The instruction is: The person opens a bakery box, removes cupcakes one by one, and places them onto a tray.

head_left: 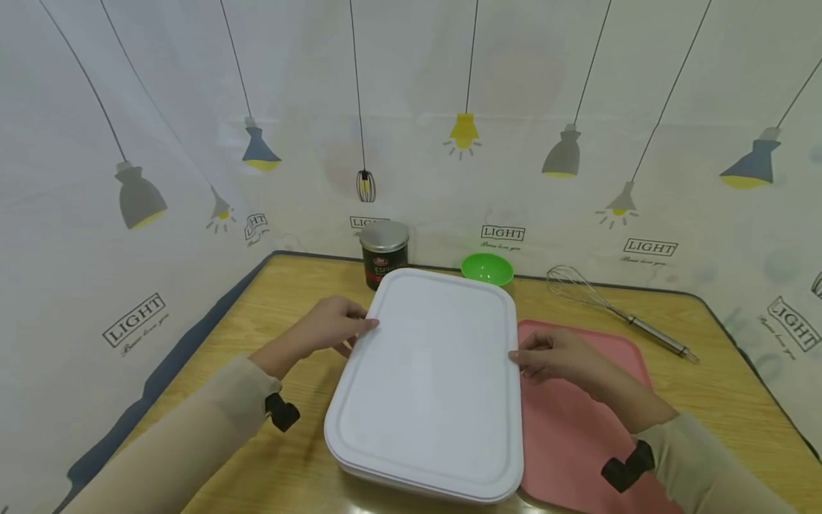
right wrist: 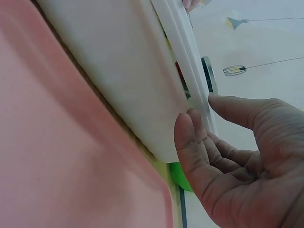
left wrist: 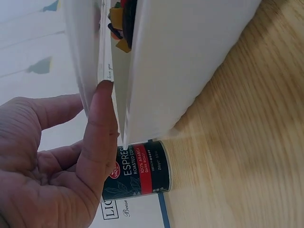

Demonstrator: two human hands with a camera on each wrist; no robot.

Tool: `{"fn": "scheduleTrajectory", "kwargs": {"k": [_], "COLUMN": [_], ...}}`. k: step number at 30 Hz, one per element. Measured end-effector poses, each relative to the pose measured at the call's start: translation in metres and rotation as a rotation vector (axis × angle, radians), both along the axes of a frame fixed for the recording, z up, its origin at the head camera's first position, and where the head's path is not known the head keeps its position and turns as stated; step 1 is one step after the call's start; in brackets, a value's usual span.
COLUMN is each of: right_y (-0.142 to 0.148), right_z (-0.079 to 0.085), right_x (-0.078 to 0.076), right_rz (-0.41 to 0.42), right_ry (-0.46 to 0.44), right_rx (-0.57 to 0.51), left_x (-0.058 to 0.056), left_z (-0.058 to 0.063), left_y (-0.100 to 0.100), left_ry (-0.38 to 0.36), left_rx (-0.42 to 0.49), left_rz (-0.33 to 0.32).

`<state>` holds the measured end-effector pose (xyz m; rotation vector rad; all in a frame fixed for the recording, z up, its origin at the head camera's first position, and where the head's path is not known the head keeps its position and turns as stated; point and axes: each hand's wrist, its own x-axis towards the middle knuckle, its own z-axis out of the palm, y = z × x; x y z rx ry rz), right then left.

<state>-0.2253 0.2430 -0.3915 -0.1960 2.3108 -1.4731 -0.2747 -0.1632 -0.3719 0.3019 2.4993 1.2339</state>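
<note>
behind, lamp-printed backdrop (head_left: 411, 86); wood-grain table (head_left: 295, 285) beneath white lid (head_left: 430, 378), pink tray (head_left: 565, 428).

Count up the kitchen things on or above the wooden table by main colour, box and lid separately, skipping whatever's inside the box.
White: 2 (lid, box)
Pink: 1 (tray)
Green: 1 (bowl)
Silver: 1 (whisk)
Dark: 1 (espresso tin)
Total: 6

Narrow gap under lid (head_left: 443, 385), canister (head_left: 384, 257) behind
</note>
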Motion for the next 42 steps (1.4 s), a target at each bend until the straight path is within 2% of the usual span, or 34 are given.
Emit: {"fn": "scheduleTrajectory", "kwargs": {"k": [9,16,26,31,36,42], "right_y": [0.0,-0.004,-0.018,-0.032,-0.06,-0.098], "right_z": [0.014,0.016,0.017,0.022,0.024,0.027], "right_x": [0.005,0.007,0.008,0.004,-0.004,-0.013], "right_rz": [-0.056,-0.051,-0.056,-0.073,-0.1,-0.096], "right_ry": [-0.03,-0.057,-0.063,-0.053,-0.026,-0.008], "right_rx": [-0.045,-0.097,-0.18,-0.141,-0.122,-0.225], "left_x": [0.005,0.007,0.01,0.005,0.0,-0.005], "left_z": [0.004,0.004,0.012,0.017,0.031,0.045], "left_y": [-0.003,-0.007,-0.017,-0.031,-0.054,-0.084], "left_ry": [-0.044,-0.058,-0.059,-0.046,-0.021,-0.017], "left_rx": [0.1,0.108,0.067,0.029,-0.038,-0.107], "left_rz": [0.037,0.037,0.042,0.03,0.042,0.074]}}
